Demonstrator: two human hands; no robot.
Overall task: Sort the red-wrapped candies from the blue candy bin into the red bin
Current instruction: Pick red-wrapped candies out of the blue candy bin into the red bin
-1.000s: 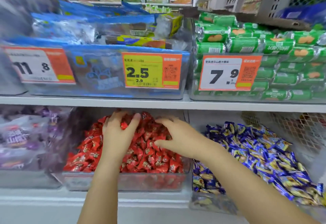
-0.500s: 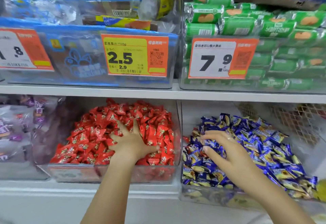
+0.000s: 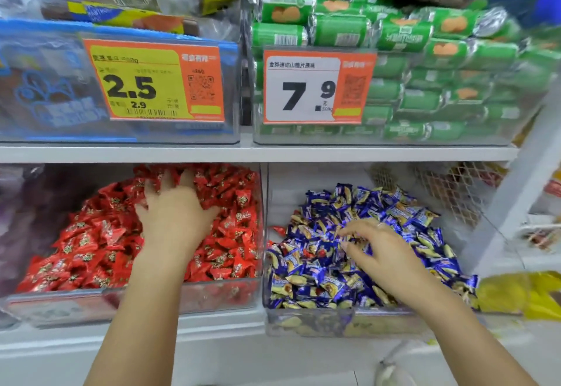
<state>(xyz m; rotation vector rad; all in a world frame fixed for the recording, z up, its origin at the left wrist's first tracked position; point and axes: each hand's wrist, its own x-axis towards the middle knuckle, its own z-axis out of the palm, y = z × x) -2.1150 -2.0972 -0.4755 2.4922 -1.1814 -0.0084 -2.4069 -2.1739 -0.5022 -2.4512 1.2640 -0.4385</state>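
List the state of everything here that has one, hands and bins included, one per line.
Left hand: open, fingers spread, pressing flat on the red candies.
Right hand: fingers loosely curled into the blue candies; grip unclear.
Red bin: heaped full with red candies.
Blue candy bin: piled with blue candies.
Stray red candy: lying in the blue candy bin at its left wall.

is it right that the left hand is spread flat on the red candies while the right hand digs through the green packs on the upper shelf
Not quite. The head view shows the right hand in the blue candy bin on the lower shelf, fingers among the blue candies, not the green packs above. The left hand is indeed spread flat on the red candies.
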